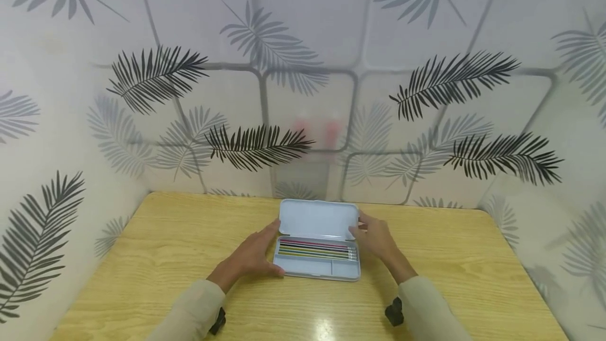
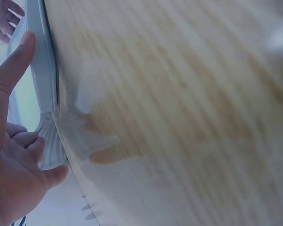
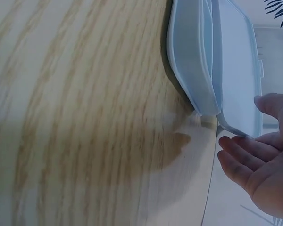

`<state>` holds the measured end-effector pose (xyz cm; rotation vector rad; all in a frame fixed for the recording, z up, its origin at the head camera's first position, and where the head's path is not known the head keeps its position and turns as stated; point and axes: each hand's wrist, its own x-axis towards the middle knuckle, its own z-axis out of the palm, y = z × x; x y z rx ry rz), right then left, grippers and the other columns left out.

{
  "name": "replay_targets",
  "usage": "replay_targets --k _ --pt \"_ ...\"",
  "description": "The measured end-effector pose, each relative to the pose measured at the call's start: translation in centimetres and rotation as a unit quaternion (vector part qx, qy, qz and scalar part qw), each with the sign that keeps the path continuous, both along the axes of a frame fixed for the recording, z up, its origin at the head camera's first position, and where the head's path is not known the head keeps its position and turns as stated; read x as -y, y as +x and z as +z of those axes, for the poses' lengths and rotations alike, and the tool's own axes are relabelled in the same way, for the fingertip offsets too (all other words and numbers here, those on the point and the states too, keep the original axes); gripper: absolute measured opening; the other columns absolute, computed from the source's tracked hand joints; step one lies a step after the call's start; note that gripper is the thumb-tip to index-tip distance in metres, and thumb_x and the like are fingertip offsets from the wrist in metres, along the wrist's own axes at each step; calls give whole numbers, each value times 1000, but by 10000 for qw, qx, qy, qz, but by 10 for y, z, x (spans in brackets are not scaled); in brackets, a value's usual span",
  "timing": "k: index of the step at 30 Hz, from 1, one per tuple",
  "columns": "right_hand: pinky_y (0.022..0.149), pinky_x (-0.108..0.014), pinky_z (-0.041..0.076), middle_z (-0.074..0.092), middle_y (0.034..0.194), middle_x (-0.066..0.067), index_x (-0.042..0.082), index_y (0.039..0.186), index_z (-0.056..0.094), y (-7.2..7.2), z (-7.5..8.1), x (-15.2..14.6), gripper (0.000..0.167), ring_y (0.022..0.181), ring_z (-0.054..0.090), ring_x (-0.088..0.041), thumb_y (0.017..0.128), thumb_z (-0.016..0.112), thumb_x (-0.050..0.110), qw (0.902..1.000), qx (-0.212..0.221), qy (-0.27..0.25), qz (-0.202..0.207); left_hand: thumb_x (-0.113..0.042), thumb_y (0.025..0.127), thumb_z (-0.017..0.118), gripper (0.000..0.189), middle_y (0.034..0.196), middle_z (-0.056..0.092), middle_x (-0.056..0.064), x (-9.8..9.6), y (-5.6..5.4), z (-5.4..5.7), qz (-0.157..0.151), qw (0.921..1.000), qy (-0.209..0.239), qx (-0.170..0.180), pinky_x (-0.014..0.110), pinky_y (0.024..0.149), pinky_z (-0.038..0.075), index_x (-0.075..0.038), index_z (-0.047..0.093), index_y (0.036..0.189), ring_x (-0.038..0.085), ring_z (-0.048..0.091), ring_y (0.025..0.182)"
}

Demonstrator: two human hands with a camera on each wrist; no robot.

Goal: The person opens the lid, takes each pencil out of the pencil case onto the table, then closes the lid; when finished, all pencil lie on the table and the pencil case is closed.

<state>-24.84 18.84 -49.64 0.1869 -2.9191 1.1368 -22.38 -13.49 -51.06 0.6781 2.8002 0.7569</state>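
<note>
Pale-blue pencil case (image 1: 303, 266) sits at 6 o'clock in head view, lid (image 1: 317, 220) up, pencils (image 1: 310, 249) inside, L hand (image 1: 253, 253) spread against its 9 o'clock side, R hand (image 1: 377, 237) pinching lid @ 2 o'clock, prob. lid-handling step, next move needs case held steady.

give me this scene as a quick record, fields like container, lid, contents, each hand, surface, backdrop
container: pale pencil case, open, with a long upper compartment and two lower ones
lid: lid raised, at the case's far side
contents: row of pencils in the upper compartment, tips not clear
left hand: left hand at the case's left side, thumb at the near left corner
right hand: right hand pinches the lid's right edge between thumb and fingers
surface: wood-grain table
backdrop: leaf-print covering
</note>
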Motion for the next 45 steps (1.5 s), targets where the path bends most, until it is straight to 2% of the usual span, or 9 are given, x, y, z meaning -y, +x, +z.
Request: replay_targets --k 9,16,22,28,31,33,36,41,45 --pt "99 -51 47 53 133 -25 -3 144 33 2 0 -2 67 118 56 -41 92 60 30 9950 314 811 488 -53 59 84 124 158 22 11 -3 -3 4 53 9991 -411 -50 53 117 23 -6 17 152 29 24 145" --pt "105 -52 42 55 131 -25 -4 143 36 6 -4 4 61 124 51 -40 96 53 32 9919 360 1037 635 -45 65 84 114 157 24 12 -5 -1 3 -89 9995 -33 294 48 117 25 -4 21 151 30 25 144" --pt "91 -47 53 68 108 -21 0 112 58 10 -1 7 35 104 64 -35 94 58 30 9932 283 980 569 -41 64 86 115 157 24 11 -5 -2 4 -89 9988 34 472 43 118 26 -5 20 151 28 26 144" --pt "64 -34 51 64 76 -7 8 84 57 12 2 5 21 71 59 -22 91 61 27 9873 -98 1436 666 -40 63 86 115 157 24 10 -6 -4 6 -140 9984 -12 554 42 118 26 -5 21 151 27 26 145" --pt "68 -38 52 63 77 -10 2 89 61 14 5 6 22 73 58 -24 90 61 24 9810 -410 1760 708 -39 64 86 114 157 24 12 -6 -4 6 -185 9983 42 551 43 118 27 -4 21 151 29 26 144" --pt "79 -43 54 67 88 -13 -2 96 65 15 6 8 25 85 63 -29 89 63 21 9780 -573 1877 703 -40 64 86 114 157 25 12 -7 -5 5 -187 9983 53 550 43 118 26 -4 22 151 28 27 144" --pt "88 -44 53 68 97 -15 -3 101 69 18 8 13 23 94 64 -30 87 66 15 9805 -598 1681 827 -40 63 86 114 157 25 12 -7 -6 3 -194 9982 93 565 43 118 26 -4 22 150 29 27 144" --pt "68 -29 53 64 75 -3 2 83 73 20 6 21 7 70 57 -12 82 71 8 9725 -695 1612 1532 -41 63 87 114 157 25 12 -7 -6 1 -196 9980 100 587 43 118 26 -4 23 150 28 27 144" --pt "60 -24 47 62 68 0 5 75 73 20 0 25 5 64 51 -9 80 71 7 9619 -911 1750 1895 -40 63 87 114 157 25 12 -6 -7 2 -209 9983 66 541 43 118 27 -3 22 150 28 27 144"
